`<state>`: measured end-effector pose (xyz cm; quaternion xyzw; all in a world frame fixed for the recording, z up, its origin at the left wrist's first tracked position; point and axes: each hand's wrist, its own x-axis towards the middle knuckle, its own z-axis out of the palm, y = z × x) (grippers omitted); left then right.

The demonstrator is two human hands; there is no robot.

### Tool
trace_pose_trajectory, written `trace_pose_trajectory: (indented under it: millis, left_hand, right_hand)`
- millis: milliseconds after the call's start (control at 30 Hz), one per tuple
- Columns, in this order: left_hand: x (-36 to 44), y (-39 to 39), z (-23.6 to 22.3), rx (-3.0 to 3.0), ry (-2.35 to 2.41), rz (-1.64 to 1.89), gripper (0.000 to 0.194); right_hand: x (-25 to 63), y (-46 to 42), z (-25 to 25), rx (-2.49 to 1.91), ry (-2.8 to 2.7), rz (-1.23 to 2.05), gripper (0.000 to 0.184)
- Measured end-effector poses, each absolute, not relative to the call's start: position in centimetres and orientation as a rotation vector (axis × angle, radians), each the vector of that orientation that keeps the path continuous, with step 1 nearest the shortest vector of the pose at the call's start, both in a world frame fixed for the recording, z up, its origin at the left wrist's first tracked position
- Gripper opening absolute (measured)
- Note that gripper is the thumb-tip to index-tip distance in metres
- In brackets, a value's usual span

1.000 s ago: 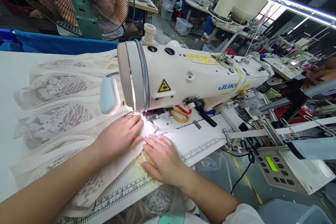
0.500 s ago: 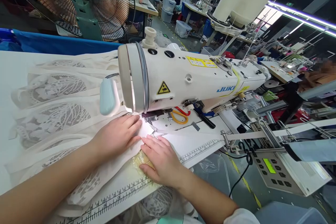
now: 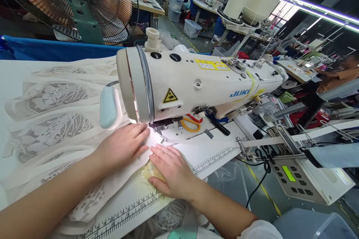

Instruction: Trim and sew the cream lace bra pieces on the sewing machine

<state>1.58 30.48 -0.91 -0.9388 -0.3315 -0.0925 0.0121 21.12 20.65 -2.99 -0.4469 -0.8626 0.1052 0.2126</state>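
My left hand [image 3: 123,145] lies flat, fingers stretched out, on cream lace fabric [image 3: 53,127] just in front of the needle end of a white JUKI sewing machine [image 3: 196,82]. Close beside it, my right hand [image 3: 171,171] presses flat on the fabric's edge, over a yellowish patch [image 3: 147,170] on the table. The needle area is hidden behind the machine head. A printed ruler strip [image 3: 131,207] runs along the table's front edge under my wrists.
Orange-handled scissors [image 3: 192,122] and a dark tool [image 3: 220,126] lie under the machine arm. A control box with a green display [image 3: 291,177] sits at the right, white tape [image 3: 280,140] feeding across it. A large fan [image 3: 75,3] stands behind; other people work far back.
Both hands stay flat in the same spot on the fabric. The view has drifted slightly, so everything sits a little further left.
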Motion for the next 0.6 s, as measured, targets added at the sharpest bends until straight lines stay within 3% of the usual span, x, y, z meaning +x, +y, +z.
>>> trace_pose_trajectory:
  millis: [367,600]
  left_hand:
    - [0.9,32.0,-0.2,-2.977,-0.98,-0.189,0.048]
    - [2.8,26.9,-1.2,-2.932,-0.846,-0.314,0.041]
  right_hand:
    - [21.1,20.8,-3.2,-1.259,-2.333,0.309,0.045]
    - [21.4,21.2,-3.5,-1.27,-2.147,0.293,0.044]
